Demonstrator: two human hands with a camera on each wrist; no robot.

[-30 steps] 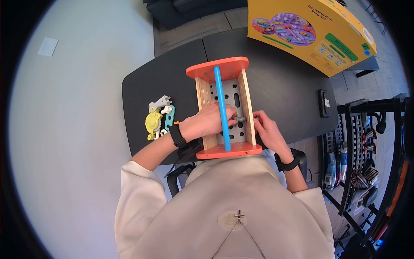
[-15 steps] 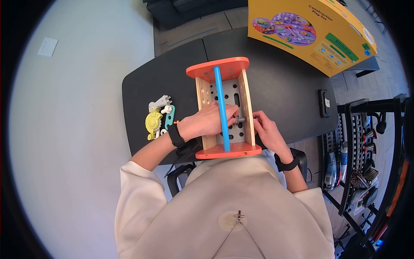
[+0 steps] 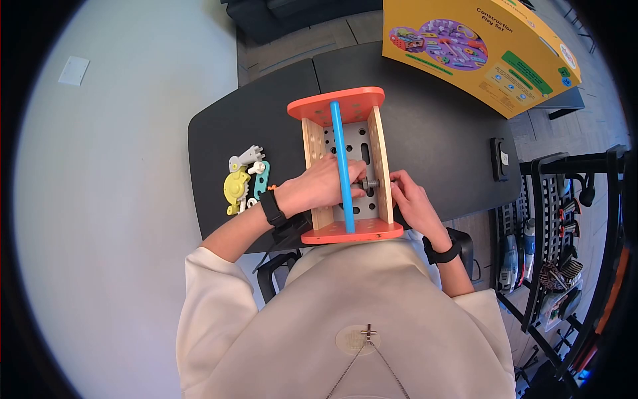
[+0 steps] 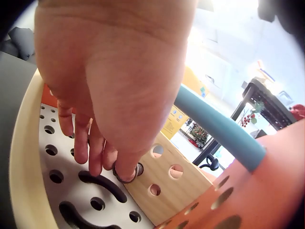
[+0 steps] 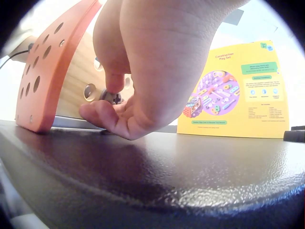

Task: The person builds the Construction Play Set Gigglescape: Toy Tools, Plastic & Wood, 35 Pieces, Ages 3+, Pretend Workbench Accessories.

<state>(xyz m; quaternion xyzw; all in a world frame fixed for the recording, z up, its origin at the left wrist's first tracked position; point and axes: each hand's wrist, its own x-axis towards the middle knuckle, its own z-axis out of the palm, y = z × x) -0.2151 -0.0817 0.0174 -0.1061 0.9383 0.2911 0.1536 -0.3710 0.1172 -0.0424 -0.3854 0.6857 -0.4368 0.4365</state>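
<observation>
A toy toolbox with orange ends (image 3: 352, 233), wooden sides (image 3: 380, 159) and a blue rod (image 3: 341, 159) stands on the table. Reaching under the rod, the left hand (image 3: 325, 183) pinches a grey part on the threaded grey bolt (image 3: 372, 184), which sticks inward from the right wooden side. Outside that side, the right hand (image 3: 415, 205) pinches the grey bolt head (image 5: 112, 97) between thumb and finger, as the right wrist view shows. In the left wrist view the left fingertips partly hide the bolt (image 4: 137, 171) above the grey perforated base (image 4: 90, 191).
Yellow, teal and white toy parts (image 3: 236, 188) lie on the black table (image 3: 445, 153) left of the toolbox. A yellow box (image 3: 465, 53) stands at the back right. A small black object (image 3: 499, 159) is at the right edge, near a shelf rack (image 3: 545, 219).
The left fingers have shifted slightly around the bolt, and more of the grey part beside the thread shows. The right hand stays nearly still at the outer side.
</observation>
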